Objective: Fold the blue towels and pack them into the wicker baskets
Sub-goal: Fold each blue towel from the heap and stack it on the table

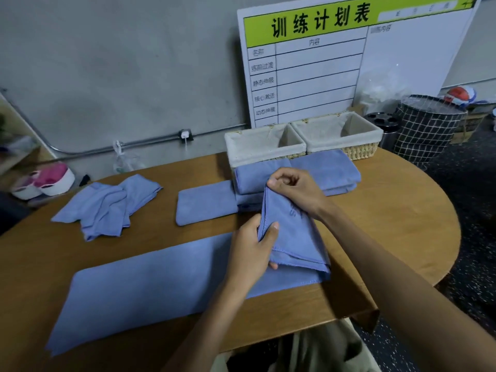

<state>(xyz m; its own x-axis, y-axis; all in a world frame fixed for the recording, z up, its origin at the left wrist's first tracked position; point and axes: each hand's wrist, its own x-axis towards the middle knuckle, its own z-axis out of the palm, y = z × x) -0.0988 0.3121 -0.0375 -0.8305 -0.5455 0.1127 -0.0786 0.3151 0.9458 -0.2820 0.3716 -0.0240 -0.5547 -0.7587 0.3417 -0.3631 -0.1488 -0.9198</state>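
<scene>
Blue towels (150,288) lie flat, crumpled and folded before two lined wicker baskets (303,142).

A gym back room — training-schedule board (335,63) leaning on bare concrete wall (120,63), speckled rubber floor (469,210).

brightness: we are seeing dim, cool, even indoor light
shadows: soft ones are falling under the hands (252,245) onto the table (402,210)
glare: faint sheen is showing on the whiteboard (402,63)
blur: slight softness is spreading overall, board text staying readable
distortion: wide-angle bending is curving table edge and wall pipe (94,150)
edges: corners are darkening and smearing
</scene>
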